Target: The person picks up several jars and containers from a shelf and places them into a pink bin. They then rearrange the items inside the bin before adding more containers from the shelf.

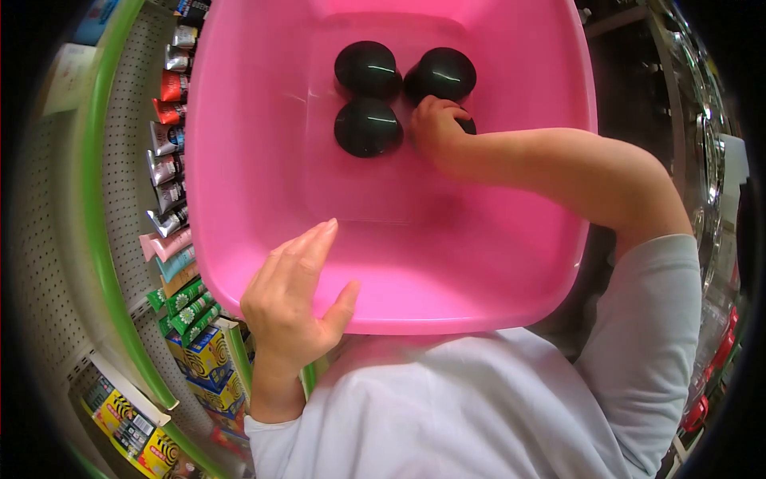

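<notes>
A large pink plastic basin [255, 176] fills the middle of the view. Inside it, toward the far end, glossy black rounded objects sit close together: one at the back left [365, 70], one at the back right [444, 75] and one in front on the left [368, 128]. My right hand [439, 134] reaches in over the right rim, its fingers curled over another black rounded object [467, 125], mostly hidden beneath it. My left hand [294, 291] hovers at the near left rim, holding nothing, thumb apart from the fingers.
Shelves with a green edge [100, 199] run along the left, holding several tubes [169, 168] and yellow-and-blue boxes [209, 359]. More yellow packs [136, 427] lie at lower left. Shiny wrapped goods [714, 207] line the right side. The basin's near edge meets my white shirt [447, 399].
</notes>
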Demonstrator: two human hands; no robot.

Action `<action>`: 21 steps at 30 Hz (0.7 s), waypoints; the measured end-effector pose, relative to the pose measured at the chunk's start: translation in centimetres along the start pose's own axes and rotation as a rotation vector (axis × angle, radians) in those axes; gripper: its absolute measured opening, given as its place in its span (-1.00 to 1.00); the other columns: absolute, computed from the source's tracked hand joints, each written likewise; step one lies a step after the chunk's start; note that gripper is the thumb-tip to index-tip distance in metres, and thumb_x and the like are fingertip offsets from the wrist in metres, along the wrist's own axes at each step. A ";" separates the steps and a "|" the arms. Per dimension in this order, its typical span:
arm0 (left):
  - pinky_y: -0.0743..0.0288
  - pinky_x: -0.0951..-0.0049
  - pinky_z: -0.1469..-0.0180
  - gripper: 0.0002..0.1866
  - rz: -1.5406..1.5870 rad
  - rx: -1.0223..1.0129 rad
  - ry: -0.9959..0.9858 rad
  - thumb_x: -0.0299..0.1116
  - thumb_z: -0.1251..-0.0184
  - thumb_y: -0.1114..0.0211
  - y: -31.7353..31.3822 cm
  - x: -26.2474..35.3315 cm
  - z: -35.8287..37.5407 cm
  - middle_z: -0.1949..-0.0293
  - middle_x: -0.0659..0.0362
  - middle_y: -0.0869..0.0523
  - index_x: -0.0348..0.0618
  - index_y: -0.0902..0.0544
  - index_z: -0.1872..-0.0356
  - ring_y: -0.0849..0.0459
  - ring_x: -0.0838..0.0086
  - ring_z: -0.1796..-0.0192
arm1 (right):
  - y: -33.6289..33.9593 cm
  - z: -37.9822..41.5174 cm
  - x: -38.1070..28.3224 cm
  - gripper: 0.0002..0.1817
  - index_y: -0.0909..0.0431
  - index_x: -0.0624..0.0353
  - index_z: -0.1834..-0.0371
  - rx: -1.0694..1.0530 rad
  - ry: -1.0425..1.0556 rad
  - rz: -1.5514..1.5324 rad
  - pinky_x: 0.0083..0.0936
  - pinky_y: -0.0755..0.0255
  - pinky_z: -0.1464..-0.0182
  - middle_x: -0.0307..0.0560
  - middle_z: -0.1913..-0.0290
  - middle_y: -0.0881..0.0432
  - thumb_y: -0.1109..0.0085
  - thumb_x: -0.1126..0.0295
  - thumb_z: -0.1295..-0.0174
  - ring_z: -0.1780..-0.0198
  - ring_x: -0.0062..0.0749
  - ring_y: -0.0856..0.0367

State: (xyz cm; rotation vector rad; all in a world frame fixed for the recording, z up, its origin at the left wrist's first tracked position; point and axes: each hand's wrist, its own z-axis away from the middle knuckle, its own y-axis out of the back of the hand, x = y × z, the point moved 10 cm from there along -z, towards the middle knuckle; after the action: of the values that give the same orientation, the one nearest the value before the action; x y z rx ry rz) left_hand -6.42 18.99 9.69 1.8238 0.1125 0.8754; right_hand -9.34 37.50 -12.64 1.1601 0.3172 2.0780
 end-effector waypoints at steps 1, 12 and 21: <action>-0.59 0.30 0.07 -0.42 0.001 -0.006 0.000 -0.33 0.03 -0.44 -0.1 0.0 0.0 0.04 0.04 -0.70 -0.21 -0.58 -0.12 -0.70 0.17 0.09 | -0.1 -0.1 -0.1 -0.41 -0.52 0.32 -0.07 -0.006 0.020 0.013 -0.19 -0.63 0.50 0.22 0.04 -0.46 -0.33 0.26 0.08 0.11 0.05 -0.53; -0.60 0.29 0.05 -0.42 -0.043 0.020 0.064 -0.21 -0.06 -0.42 0.8 -0.2 1.0 -0.01 0.10 -0.68 -0.12 -0.56 -0.17 -0.68 0.24 0.04 | 11.2 12.9 12.9 -0.31 -0.35 0.25 -0.23 0.537 0.135 -1.106 -0.15 -0.42 -0.16 0.10 -0.14 -0.47 -0.34 0.24 -0.02 -0.19 0.02 -0.45; -0.60 0.30 -0.01 -0.46 0.156 -0.027 0.020 -0.26 -0.11 -0.43 1.3 -0.3 0.8 -0.04 0.06 -0.66 -0.12 -0.57 -0.16 -0.67 0.20 -0.02 | -6.1 20.6 15.9 -0.29 -0.07 0.29 -0.48 1.015 -0.582 -2.381 -0.38 -0.04 -0.45 0.12 -0.48 -0.16 -0.12 0.55 -0.27 -0.48 -0.24 -0.15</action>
State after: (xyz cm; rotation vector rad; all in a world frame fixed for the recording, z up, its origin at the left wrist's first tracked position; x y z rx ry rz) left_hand -6.51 17.65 10.49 1.8164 -0.0293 0.9999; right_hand 5.03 50.22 5.91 0.6996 1.4649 -0.5940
